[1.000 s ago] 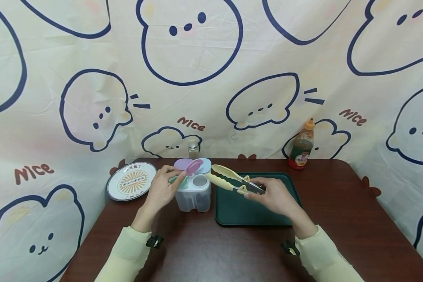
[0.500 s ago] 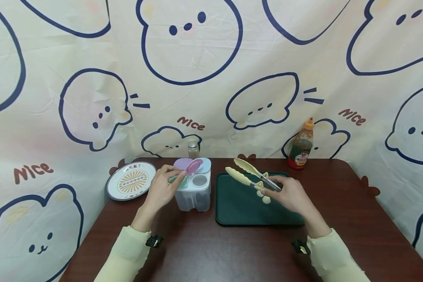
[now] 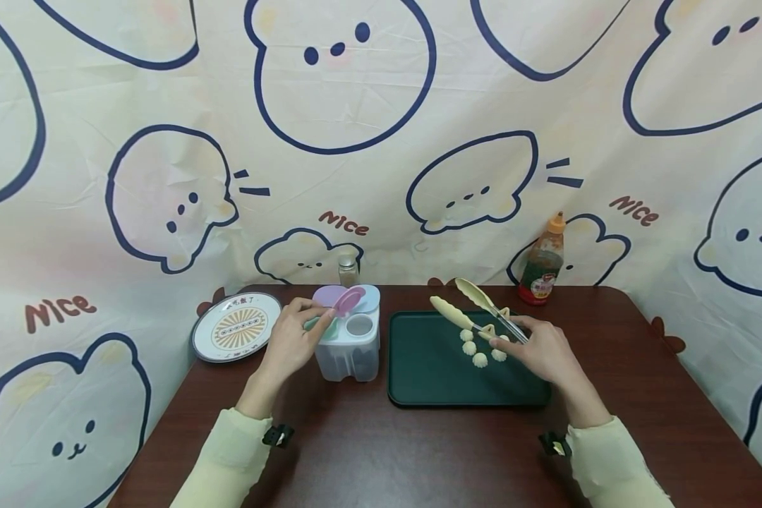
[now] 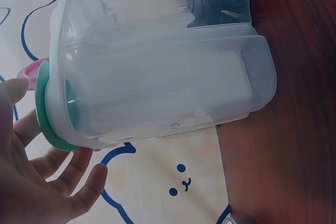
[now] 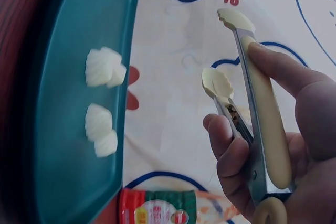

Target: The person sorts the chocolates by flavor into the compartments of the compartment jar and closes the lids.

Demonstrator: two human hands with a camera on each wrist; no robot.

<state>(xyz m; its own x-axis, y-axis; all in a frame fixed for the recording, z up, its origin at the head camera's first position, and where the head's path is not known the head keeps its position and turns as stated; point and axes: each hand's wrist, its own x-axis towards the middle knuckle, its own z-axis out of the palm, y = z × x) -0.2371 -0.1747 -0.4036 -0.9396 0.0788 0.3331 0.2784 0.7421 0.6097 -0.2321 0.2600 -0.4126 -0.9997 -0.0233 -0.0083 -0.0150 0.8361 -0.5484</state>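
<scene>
Pale yellow tongs (image 3: pixel 476 310) sit in our right hand (image 3: pixel 542 351), the fingers (image 5: pixel 231 153) curled round the steel arms near the hinge while the two scalloped tips stand apart with nothing between them. Their long axis runs from the hand up and to the left, over the far part of the green tray (image 3: pixel 419 384), tips toward the cloth (image 3: pixel 381 141). Small white dumplings (image 3: pixel 480 360) lie on the tray just below and left of that hand, under the tongs and nearer us than the tips, so the tips would have to swing down and back toward us to meet them. Our right hand is far the nearer one; our left hand (image 3: pixel 292 339) is well apart, at the clear box (image 3: pixel 349 349) on the counter (image 3: pixel 368 451) left of the tray. That hand's fingers are loosely bent against the box's teal lid (image 4: pixel 44 114), touching its edge; we cannot tell whether they pinch it. From the head we see a pink lid (image 3: pixel 349 299) raised and a round opening beside it; the left wrist view instead shows the box's frosted side and something dark inside. Only the right wrist view shows the gap between the tips. A plate (image 3: pixel 236 327), a small jar (image 3: pixel 348 269) and a sauce bottle (image 3: pixel 542 262) stand at the back.
</scene>
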